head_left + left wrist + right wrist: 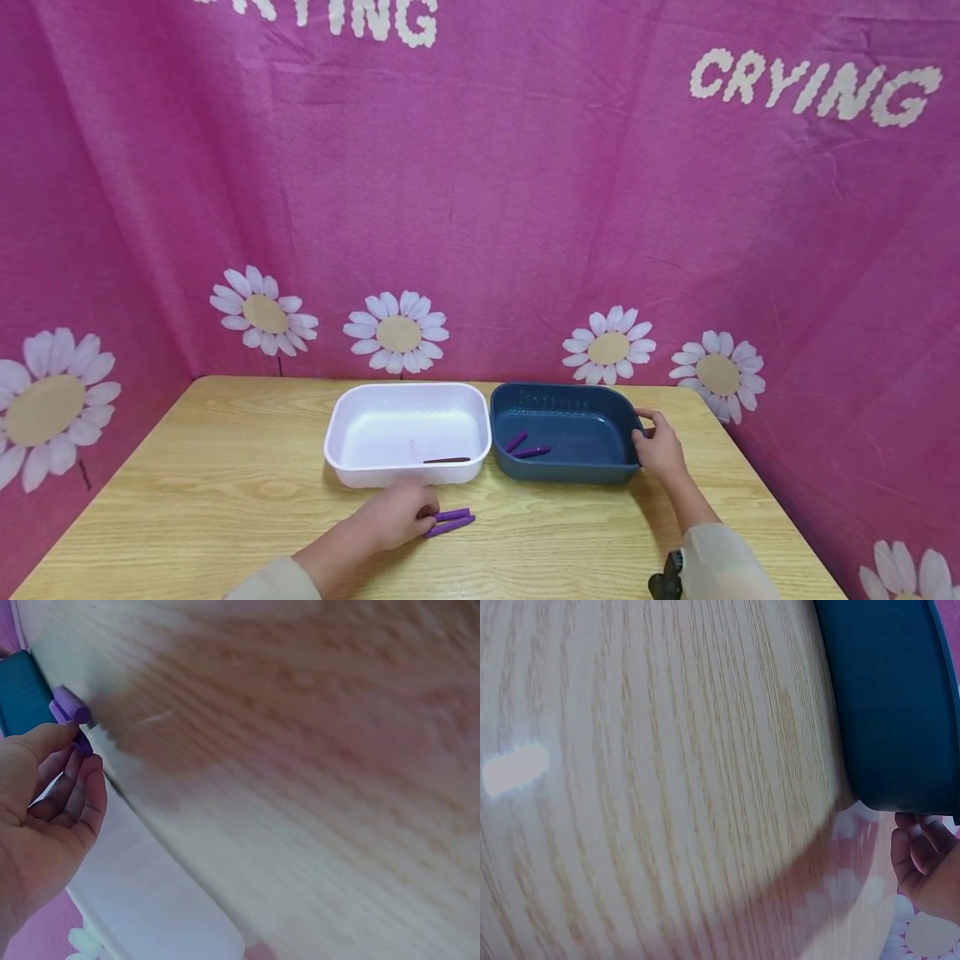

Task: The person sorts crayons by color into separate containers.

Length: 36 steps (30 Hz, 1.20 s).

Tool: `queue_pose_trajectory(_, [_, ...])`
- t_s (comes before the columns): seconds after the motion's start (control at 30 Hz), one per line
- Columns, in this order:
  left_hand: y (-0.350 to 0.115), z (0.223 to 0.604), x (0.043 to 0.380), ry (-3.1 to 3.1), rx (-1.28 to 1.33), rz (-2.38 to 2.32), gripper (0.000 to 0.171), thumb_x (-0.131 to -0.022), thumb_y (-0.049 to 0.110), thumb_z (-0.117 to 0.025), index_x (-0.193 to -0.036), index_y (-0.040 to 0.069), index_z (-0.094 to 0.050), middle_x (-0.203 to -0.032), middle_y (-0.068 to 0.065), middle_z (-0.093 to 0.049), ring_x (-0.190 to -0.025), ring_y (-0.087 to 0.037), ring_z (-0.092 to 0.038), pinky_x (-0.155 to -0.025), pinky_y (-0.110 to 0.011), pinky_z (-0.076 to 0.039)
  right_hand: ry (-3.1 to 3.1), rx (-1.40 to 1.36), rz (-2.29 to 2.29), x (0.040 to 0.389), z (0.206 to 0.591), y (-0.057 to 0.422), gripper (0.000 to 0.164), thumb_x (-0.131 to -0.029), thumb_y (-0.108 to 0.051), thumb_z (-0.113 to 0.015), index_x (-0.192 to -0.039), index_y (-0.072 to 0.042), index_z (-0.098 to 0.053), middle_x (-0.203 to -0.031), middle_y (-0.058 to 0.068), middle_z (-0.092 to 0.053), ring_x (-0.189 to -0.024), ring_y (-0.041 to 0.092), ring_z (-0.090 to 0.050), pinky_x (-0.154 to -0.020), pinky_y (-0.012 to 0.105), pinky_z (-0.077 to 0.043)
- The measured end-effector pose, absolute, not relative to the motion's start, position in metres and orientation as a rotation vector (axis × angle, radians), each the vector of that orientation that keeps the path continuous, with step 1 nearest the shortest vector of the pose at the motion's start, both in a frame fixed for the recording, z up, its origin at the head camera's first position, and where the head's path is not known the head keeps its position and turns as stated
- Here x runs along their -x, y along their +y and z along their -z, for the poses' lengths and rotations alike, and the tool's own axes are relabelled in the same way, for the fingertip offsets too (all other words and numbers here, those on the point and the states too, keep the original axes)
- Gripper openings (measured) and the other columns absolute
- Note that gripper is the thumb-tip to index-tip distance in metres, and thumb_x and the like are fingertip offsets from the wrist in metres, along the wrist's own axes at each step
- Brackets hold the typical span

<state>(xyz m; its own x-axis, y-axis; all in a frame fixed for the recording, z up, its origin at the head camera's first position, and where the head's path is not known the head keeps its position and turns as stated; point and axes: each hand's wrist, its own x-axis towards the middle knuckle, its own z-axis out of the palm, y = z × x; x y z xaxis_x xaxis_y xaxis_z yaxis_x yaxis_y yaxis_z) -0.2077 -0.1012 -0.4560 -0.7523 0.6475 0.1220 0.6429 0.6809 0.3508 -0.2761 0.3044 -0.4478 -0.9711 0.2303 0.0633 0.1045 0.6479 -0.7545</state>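
Observation:
My left hand [401,514] is low over the table in front of the white basin. Its thumb and fingertips pinch a purple crayon-like stick [84,742]; a second purple stick [456,514] lies close alongside. On the right, the dark blue basin [566,473] has its right end held by my right hand [660,446], thumb at the rim and fingers on the outside. Two more purple sticks [532,452] lie inside that basin, toward its left end. The right wrist view shows the curled fingers of the right hand [926,859] against the basin's end wall.
The white basin [408,477] stands left of the blue one, nearly touching it, with a thin brown stick [447,460] inside. Both stand on a wood-grain table [225,467]. A pink cloth [480,208] with daisies and lettering hangs behind and at both sides.

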Motion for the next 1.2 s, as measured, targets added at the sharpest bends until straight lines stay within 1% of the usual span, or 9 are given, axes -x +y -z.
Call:
queue_pose_trajectory(0.23, [-0.101, 0.449, 0.210, 2.846, -1.103, -0.663, 0.011, -0.082, 0.013, -0.066, -0.072, 0.013, -0.069, -0.067, 0.010, -0.050, -0.063, 0.001, -0.040, -0.059, -0.015, -0.036, -2.710, 0.270, -1.207, 0.276, 0.449, 0.305, 0.041, -0.094, -0.007, -0.045, -0.135, 0.001, -0.039, -0.104, 0.028, -0.053, -0.091, 0.035, -0.054, -0.071, 0.037, -0.050])
queue_pose_trajectory(0.4, [-0.098, 0.437, 0.210, 2.841, -1.120, -0.732, 0.007, -0.082, 0.011, -0.065, -0.080, 0.007, -0.071, -0.071, 0.006, -0.054, -0.065, -0.001, -0.045, -0.060, -0.016, -0.040, -2.719, 0.277, -1.205, 0.277, 0.448, 0.305, 0.042, -0.095, -0.008, -0.045, -0.135, 0.000, -0.039, -0.106, 0.029, -0.053, -0.092, 0.035, -0.053, -0.073, 0.038, -0.051])
queue_pose_trajectory(0.53, [-0.095, 0.428, 0.210, 2.850, -1.148, -0.737, 0.007, -0.082, 0.010, -0.066, -0.084, 0.006, -0.071, -0.074, 0.003, -0.058, -0.069, -0.003, -0.050, -0.063, -0.017, -0.044, -2.722, 0.282, -1.208, 0.277, 0.448, 0.305, 0.042, -0.095, -0.008, -0.044, -0.136, 0.000, -0.038, -0.108, 0.029, -0.052, -0.094, 0.036, -0.053, -0.076, 0.041, -0.051])
queue_pose_trajectory(0.63, [-0.093, 0.424, 0.211, 2.866, -1.184, -0.720, 0.006, -0.082, 0.010, -0.066, -0.083, 0.006, -0.071, -0.074, 0.003, -0.058, -0.069, -0.004, -0.052, -0.064, -0.018, -0.044, -2.720, 0.275, -1.206, 0.277, 0.449, 0.305, 0.042, -0.095, -0.008, -0.044, -0.135, 0.000, -0.038, -0.108, 0.030, -0.053, -0.094, 0.037, -0.053, -0.076, 0.041, -0.051])
queue_pose_trajectory(0.8, [-0.090, 0.418, 0.213, 2.895, -1.224, -0.715, 0.006, -0.083, 0.011, -0.066, -0.080, 0.007, -0.070, -0.072, 0.003, -0.057, -0.068, -0.004, -0.050, -0.063, -0.018, -0.043, -2.716, 0.264, -1.202, 0.276, 0.450, 0.304, 0.042, -0.094, -0.007, -0.044, -0.135, 0.001, -0.039, -0.108, 0.030, -0.053, -0.094, 0.037, -0.054, -0.076, 0.042, -0.052])
queue_pose_trajectory(1.03, [-0.083, 0.410, 0.219, 2.883, -1.211, -0.736, 0.006, -0.083, 0.009, -0.067, -0.086, 0.006, -0.072, -0.075, 0.000, -0.059, -0.069, -0.007, -0.055, -0.065, -0.017, -0.045, -2.716, 0.272, -1.193, 0.275, 0.449, 0.302, 0.042, -0.094, -0.008, -0.045, -0.135, 0.000, -0.039, -0.108, 0.030, -0.053, -0.094, 0.037, -0.053, -0.077, 0.042, -0.051])
queue_pose_trajectory(1.2, [-0.076, 0.403, 0.223, 2.891, -1.232, -0.751, 0.007, -0.083, 0.009, -0.067, -0.087, 0.006, -0.072, -0.077, -0.002, -0.060, -0.071, -0.010, -0.059, -0.066, -0.017, -0.047, -2.719, 0.279, -1.191, 0.276, 0.450, 0.304, 0.042, -0.094, -0.008, -0.045, -0.135, 0.000, -0.039, -0.108, 0.029, -0.053, -0.095, 0.036, -0.053, -0.077, 0.042, -0.050])
